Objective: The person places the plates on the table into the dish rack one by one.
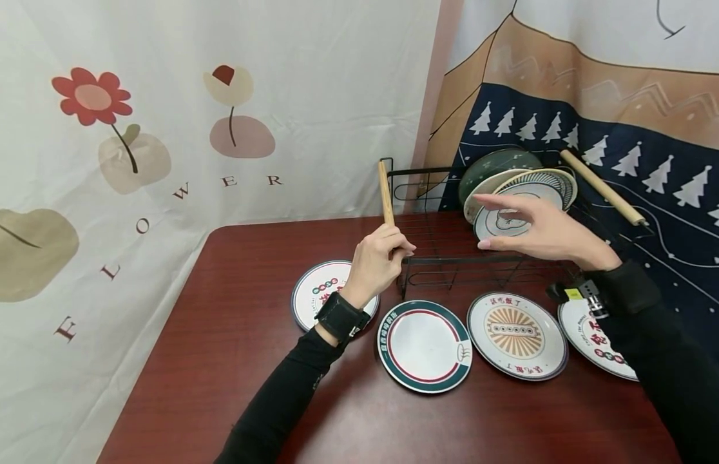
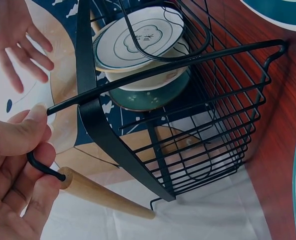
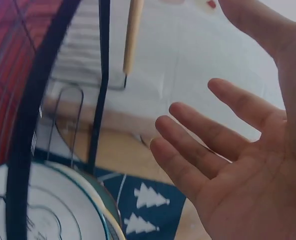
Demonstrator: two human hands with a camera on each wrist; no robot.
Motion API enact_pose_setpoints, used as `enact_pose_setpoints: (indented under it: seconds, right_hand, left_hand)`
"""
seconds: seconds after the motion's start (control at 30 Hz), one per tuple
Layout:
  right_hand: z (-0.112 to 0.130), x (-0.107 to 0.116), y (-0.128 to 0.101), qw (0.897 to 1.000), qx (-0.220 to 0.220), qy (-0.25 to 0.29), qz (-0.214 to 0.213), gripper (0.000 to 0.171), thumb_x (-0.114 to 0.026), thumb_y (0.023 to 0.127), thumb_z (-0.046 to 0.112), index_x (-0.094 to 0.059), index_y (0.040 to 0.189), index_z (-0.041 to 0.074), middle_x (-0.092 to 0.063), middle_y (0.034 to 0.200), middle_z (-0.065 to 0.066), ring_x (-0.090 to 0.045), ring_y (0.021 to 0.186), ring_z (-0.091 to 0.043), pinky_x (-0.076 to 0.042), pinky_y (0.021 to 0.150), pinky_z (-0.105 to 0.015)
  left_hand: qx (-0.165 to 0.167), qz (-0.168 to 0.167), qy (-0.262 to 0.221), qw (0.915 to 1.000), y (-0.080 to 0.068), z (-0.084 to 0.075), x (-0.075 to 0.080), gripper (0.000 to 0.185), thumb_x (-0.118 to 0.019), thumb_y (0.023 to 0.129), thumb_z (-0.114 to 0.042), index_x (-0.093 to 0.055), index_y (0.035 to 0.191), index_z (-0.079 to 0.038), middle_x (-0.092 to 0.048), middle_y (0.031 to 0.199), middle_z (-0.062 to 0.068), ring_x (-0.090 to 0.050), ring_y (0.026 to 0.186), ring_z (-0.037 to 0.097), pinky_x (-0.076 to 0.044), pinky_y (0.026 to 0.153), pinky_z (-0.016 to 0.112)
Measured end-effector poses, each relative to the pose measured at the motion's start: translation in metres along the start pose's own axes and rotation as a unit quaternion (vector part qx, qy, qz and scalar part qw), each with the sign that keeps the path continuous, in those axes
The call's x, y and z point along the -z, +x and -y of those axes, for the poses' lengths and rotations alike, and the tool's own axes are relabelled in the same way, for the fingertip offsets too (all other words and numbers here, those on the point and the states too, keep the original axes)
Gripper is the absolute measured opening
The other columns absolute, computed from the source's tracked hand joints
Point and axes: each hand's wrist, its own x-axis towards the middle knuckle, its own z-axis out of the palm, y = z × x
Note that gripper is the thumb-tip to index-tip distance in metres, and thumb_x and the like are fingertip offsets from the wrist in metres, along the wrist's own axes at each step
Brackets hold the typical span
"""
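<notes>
My left hand grips the bent black wire end at the left side of a wire dish rack, just below its wooden handle. In the left wrist view, thumb and fingers close round that wire. My right hand is held over the rack's right part with fingers straight and thumb apart, nothing between them. Behind it, dishes lean together in the rack: a green bowl, cream-rimmed dishes, and in front a small white plate with a line drawing, partly hidden by the hand in the head view.
Along the table in front of the rack lie a red-printed plate, a green-rimmed plate, a sunburst plate and another red-printed plate under the right forearm. A second wooden handle slants at the rack's right. Printed cloth hangs behind.
</notes>
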Motion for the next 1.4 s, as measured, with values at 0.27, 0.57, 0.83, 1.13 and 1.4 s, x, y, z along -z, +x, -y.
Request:
enact_pose_setpoints:
  seconds: [0.27,0.57,0.83,1.13,1.4]
  right_hand:
    - [0.010,-0.021,-0.013,0.996,0.042,0.051,0.053,0.074,-0.082,0.088,0.019,-0.048,0.153,0.028,-0.053,0.155,-0.003,-0.054,0.139,-0.027,-0.045,0.112,-0.049]
    - [-0.002,-0.043,-0.027,0.975,0.069,0.133,0.165,0.066,-0.077,0.093,0.017,-0.049,0.152,0.018,-0.055,0.153,-0.004,-0.057,0.135,-0.010,-0.048,0.107,-0.021]
    - [-0.013,-0.069,-0.027,0.965,0.014,0.108,0.238,0.065,-0.076,0.094,0.031,-0.050,0.151,0.012,-0.056,0.150,-0.014,-0.056,0.137,-0.038,-0.048,0.110,-0.048]
    - [-0.029,-0.110,-0.020,0.970,-0.052,0.068,0.229,0.072,-0.075,0.094,0.041,-0.052,0.146,-0.002,-0.056,0.147,-0.024,-0.059,0.131,-0.043,-0.052,0.104,-0.050]
    - [-0.038,-0.136,-0.011,0.970,-0.064,0.067,0.226,0.063,-0.078,0.092,0.030,-0.057,0.138,-0.008,-0.070,0.122,-0.019,-0.071,0.105,-0.026,-0.059,0.086,-0.035]
  left_hand:
    - [0.001,0.001,0.003,1.0000,0.000,0.001,0.000,0.016,-0.072,0.093,-0.001,-0.078,0.087,-0.014,-0.067,0.086,-0.002,-0.062,0.082,0.011,-0.049,0.068,0.024]
    - [0.003,0.004,0.003,1.0000,0.000,0.001,0.002,0.015,-0.071,0.093,-0.001,-0.078,0.087,-0.013,-0.067,0.086,-0.002,-0.063,0.084,0.012,-0.051,0.069,0.025]
    - [0.002,0.001,0.005,1.0000,0.001,0.000,0.003,0.017,-0.071,0.093,-0.001,-0.078,0.087,-0.015,-0.067,0.086,-0.003,-0.064,0.084,0.011,-0.052,0.070,0.025]
    - [0.007,0.004,0.000,1.0000,-0.002,0.000,0.002,0.016,-0.071,0.094,-0.001,-0.077,0.088,-0.015,-0.067,0.087,-0.002,-0.064,0.086,0.012,-0.053,0.072,0.025]
    - [0.000,0.001,-0.004,1.0000,0.000,0.001,0.002,0.017,-0.070,0.094,0.000,-0.078,0.088,-0.013,-0.066,0.086,-0.002,-0.064,0.085,0.012,-0.052,0.070,0.023]
